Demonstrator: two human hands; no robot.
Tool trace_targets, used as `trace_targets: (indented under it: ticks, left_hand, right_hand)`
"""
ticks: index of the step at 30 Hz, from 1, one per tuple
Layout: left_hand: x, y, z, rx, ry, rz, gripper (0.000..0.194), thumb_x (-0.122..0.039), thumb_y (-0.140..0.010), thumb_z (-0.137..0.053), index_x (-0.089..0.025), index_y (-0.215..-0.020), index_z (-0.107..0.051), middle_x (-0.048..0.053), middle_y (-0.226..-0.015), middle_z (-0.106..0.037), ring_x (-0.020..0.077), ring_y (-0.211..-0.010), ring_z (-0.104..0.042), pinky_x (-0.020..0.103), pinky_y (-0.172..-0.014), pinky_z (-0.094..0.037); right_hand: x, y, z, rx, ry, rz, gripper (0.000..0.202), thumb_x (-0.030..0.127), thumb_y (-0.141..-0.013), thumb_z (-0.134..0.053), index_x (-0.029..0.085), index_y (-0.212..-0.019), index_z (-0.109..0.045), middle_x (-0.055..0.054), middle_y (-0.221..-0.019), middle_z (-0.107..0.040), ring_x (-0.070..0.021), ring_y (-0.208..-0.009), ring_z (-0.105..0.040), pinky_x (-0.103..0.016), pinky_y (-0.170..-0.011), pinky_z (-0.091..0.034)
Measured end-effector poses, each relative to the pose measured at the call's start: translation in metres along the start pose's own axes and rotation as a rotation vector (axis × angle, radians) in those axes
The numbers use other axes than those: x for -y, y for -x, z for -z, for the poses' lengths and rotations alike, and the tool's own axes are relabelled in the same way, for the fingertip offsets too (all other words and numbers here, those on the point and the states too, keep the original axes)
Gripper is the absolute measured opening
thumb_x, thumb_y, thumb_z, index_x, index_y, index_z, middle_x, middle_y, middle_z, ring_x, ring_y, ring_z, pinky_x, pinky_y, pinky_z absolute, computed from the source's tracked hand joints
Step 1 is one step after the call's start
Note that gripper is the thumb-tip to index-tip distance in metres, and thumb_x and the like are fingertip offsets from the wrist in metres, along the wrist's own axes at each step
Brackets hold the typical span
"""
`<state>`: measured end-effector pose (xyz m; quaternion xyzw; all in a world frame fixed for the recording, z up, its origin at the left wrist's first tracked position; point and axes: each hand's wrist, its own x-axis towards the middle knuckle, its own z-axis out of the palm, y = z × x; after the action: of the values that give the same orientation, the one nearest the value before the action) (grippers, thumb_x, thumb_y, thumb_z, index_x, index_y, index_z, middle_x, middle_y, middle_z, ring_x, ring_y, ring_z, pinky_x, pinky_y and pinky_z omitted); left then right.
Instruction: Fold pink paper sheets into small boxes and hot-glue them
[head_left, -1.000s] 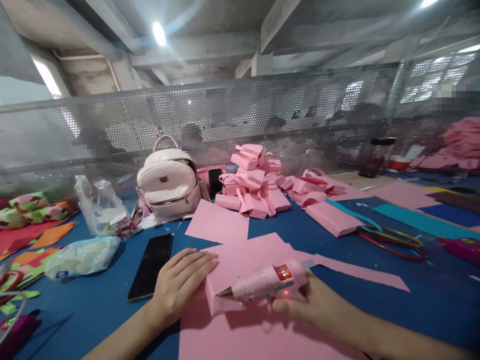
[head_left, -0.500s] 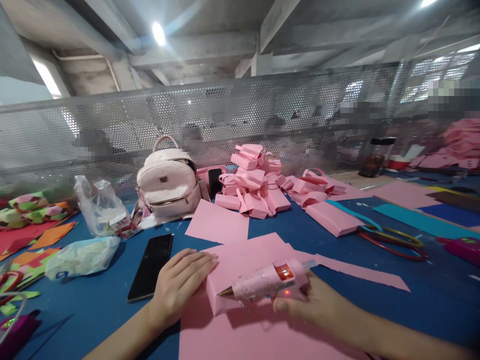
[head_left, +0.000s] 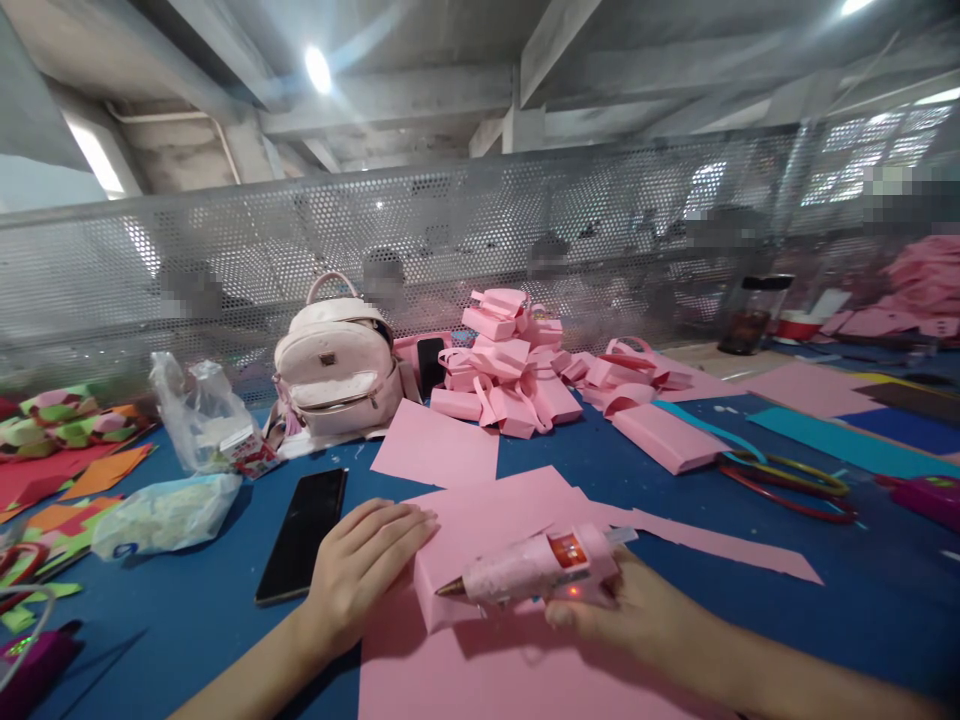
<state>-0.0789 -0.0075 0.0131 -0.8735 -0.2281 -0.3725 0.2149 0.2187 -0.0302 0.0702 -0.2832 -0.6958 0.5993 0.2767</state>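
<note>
My right hand (head_left: 622, 610) is wrapped round a pink hot glue gun (head_left: 525, 570), whose metal nozzle points left and whose red light glows. Beneath the nozzle is a folded pink paper box (head_left: 425, 590), partly hidden by the gun. My left hand (head_left: 367, 565) lies over the box's left side with fingers stretched out; its thumb is out of sight. Under both spreads a pink paper sheet (head_left: 420, 685). A long pink paper strip (head_left: 727, 545) runs to the right.
Left of my left hand lies a black phone (head_left: 304, 535). Farther back stand a pale pink backpack (head_left: 337, 370) and a pile of pink paper bags (head_left: 510, 365). Scissors (head_left: 795, 485) and a closed pink box (head_left: 667, 435) lie to the right. A perforated metal screen (head_left: 465, 220) borders the table.
Almost nothing differs. The glue gun's back end has dipped very slightly, while its nozzle stays by the box's edge. My left hand keeps its place.
</note>
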Motion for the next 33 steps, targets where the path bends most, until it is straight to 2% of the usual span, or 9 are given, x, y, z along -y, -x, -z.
trace_targets:
  ticks: [5,9,16,22,27,33]
  left_hand:
    - [-0.0003,0.0021,0.0004,0.007,0.004,0.005,0.034,-0.023,-0.109,-0.038,-0.008,-0.128,-0.063,0.012,-0.118,-0.075,0.0199,-0.117,-0.066,0.035,-0.105,-0.044]
    - [-0.0002,0.0023,0.0012,0.009,-0.008,0.014,0.033,-0.023,-0.109,-0.039,-0.010,-0.128,-0.063,0.011,-0.118,-0.076,0.0203,-0.115,-0.067,0.036,-0.104,-0.046]
    - [0.0019,0.0015,0.0012,0.000,-0.028,0.000,0.030,-0.019,-0.107,-0.043,-0.010,-0.126,-0.064,0.012,-0.120,-0.075,0.0212,-0.120,-0.064,0.037,-0.105,-0.045]
    - [0.0028,0.0020,0.0019,0.013,-0.025,-0.002,0.031,-0.016,-0.108,-0.041,-0.009,-0.128,-0.063,0.012,-0.122,-0.074,0.0212,-0.122,-0.062,0.038,-0.106,-0.044]
    - [0.0025,0.0012,0.0019,0.008,-0.026,0.006,0.031,-0.018,-0.108,-0.040,-0.011,-0.129,-0.063,0.012,-0.120,-0.075,0.0214,-0.120,-0.064,0.037,-0.104,-0.046]
    - [0.0019,0.0011,0.0023,-0.002,-0.041,0.015,0.031,-0.021,-0.108,-0.041,-0.013,-0.130,-0.062,0.011,-0.119,-0.076,0.0218,-0.118,-0.066,0.038,-0.102,-0.050]
  right_hand:
    - [-0.0015,0.0016,0.0013,0.004,0.009,-0.001,0.053,0.049,-0.086,-0.073,0.020,-0.131,-0.069,-0.012,-0.123,-0.073,-0.0323,-0.123,-0.062,-0.048,-0.109,-0.047]
    - [-0.0039,0.0024,0.0019,-0.008,0.032,-0.033,0.052,0.050,-0.087,-0.071,0.020,-0.130,-0.070,-0.012,-0.121,-0.074,-0.0328,-0.120,-0.064,-0.050,-0.105,-0.050]
    - [0.0033,-0.0006,0.0015,0.039,-0.001,0.004,0.045,0.051,-0.087,-0.072,0.020,-0.120,-0.076,-0.011,-0.118,-0.075,-0.0335,-0.118,-0.065,-0.046,-0.100,-0.054]
    - [-0.0018,0.0030,0.0052,0.036,-0.024,-0.025,0.048,0.049,-0.087,-0.072,0.022,-0.127,-0.072,-0.010,-0.120,-0.074,-0.0321,-0.114,-0.067,-0.042,-0.093,-0.058]
    - [-0.0019,0.0042,0.0065,-0.018,-0.007,-0.036,0.051,0.049,-0.085,-0.075,0.021,-0.128,-0.071,-0.010,-0.120,-0.074,-0.0319,-0.111,-0.068,-0.043,-0.096,-0.056]
    - [-0.0037,0.0056,0.0075,-0.035,0.026,-0.016,0.046,0.047,-0.086,-0.074,0.019,-0.123,-0.074,-0.010,-0.111,-0.077,-0.0311,-0.107,-0.069,-0.045,-0.101,-0.053]
